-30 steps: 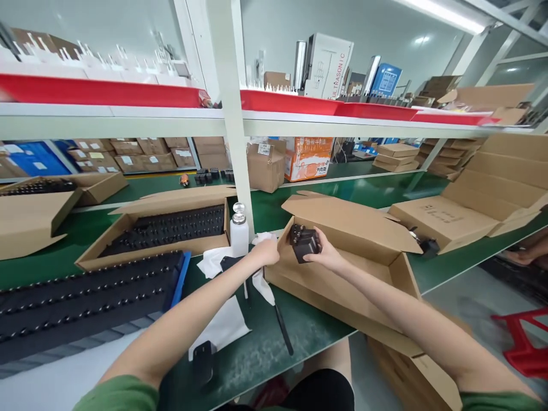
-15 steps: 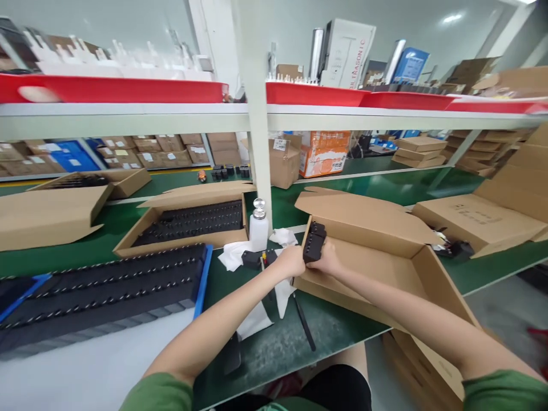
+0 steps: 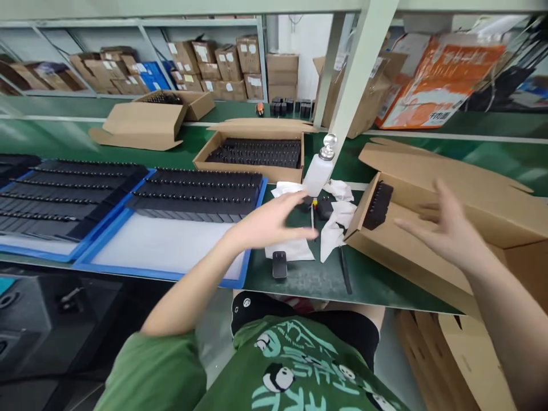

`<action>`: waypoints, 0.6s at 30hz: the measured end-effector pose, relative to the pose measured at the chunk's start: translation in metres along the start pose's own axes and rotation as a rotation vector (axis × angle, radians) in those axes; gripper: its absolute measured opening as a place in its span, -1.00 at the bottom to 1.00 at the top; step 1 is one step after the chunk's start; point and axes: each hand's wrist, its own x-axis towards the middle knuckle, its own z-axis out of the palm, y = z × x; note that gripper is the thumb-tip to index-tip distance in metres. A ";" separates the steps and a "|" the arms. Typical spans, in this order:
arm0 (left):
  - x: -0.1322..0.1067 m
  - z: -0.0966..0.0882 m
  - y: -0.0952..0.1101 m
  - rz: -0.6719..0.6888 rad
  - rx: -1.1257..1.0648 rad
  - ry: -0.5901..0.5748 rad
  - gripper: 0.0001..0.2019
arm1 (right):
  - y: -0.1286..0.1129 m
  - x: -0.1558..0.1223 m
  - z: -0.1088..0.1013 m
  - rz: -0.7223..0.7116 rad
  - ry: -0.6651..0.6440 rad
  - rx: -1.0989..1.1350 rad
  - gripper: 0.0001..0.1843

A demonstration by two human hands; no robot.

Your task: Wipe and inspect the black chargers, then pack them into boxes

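My left hand [image 3: 272,221] is in the air over the bench, fingers spread, with nothing in it. My right hand [image 3: 447,228] is also open and hovers over an open cardboard box [image 3: 406,265]. A short row of black plug adapters [image 3: 378,205] stands against the left wall of that box, apart from both hands. Below my left hand, a single black adapter [image 3: 279,265] with two prongs lies on the bench. White cloths or papers [image 3: 295,250], another black adapter [image 3: 325,208] and a thin tool with a yellow part [image 3: 313,212] lie between the hands.
A blue tray [image 3: 246,257] holds rows of adapters [image 3: 201,194] on the left, beside a fuller tray. Behind stands a filled cardboard box [image 3: 248,171]. A white pump bottle [image 3: 317,174] stands by the shelf post [image 3: 359,74]. A dark slim tool [image 3: 345,271] lies near the front edge.
Both hands have let go of the row of adapters, which now stands in the box. My left hand moved left and my right hand moved right. The view has tilted down and turned left.
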 end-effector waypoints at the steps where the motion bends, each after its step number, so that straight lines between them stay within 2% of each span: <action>1: -0.025 0.005 -0.014 -0.022 0.000 0.015 -0.11 | -0.009 -0.023 -0.005 -0.147 0.115 0.061 0.34; 2: -0.047 0.014 -0.026 -0.051 0.004 0.029 -0.04 | -0.016 -0.048 -0.006 -0.276 0.185 0.185 0.24; 3: -0.065 0.027 -0.036 -0.082 0.011 0.055 0.00 | -0.018 -0.073 -0.005 -0.323 0.229 0.296 0.09; 4: -0.079 0.043 -0.043 -0.108 0.016 0.066 0.02 | -0.013 -0.099 -0.002 -0.302 0.226 0.370 -0.05; 5: -0.088 0.060 -0.047 -0.136 0.015 0.085 0.02 | -0.001 -0.122 0.004 -0.285 0.095 0.409 -0.18; 6: -0.094 0.076 -0.049 -0.162 0.001 0.125 0.00 | 0.018 -0.143 0.012 -0.216 -0.170 0.454 -0.33; 7: -0.097 0.090 -0.050 -0.184 -0.031 0.172 -0.05 | 0.043 -0.161 0.022 -0.044 -0.456 0.496 -0.39; 8: -0.098 0.101 -0.050 -0.204 -0.075 0.227 -0.13 | 0.073 -0.176 0.034 0.255 -0.560 0.550 -0.46; 9: -0.098 0.108 -0.049 -0.222 -0.113 0.277 -0.23 | 0.104 -0.188 0.048 0.539 -0.427 0.631 -0.55; 11: -0.095 0.116 -0.047 -0.270 -0.218 0.371 -0.40 | 0.163 -0.206 0.082 0.725 -0.183 0.634 -0.59; 13: -0.093 0.117 -0.044 -0.298 -0.482 0.457 -0.48 | 0.206 -0.215 0.120 0.888 0.021 0.629 -0.54; 15: -0.089 0.119 -0.040 -0.258 -0.955 0.486 -0.47 | 0.232 -0.219 0.152 1.025 0.112 0.654 -0.56; 17: -0.084 0.124 -0.032 -0.189 -1.442 0.390 -0.47 | 0.245 -0.219 0.174 1.117 0.152 0.697 -0.60; 18: -0.082 0.128 -0.028 -0.164 -1.615 0.318 -0.48 | 0.250 -0.218 0.181 1.144 0.174 0.715 -0.61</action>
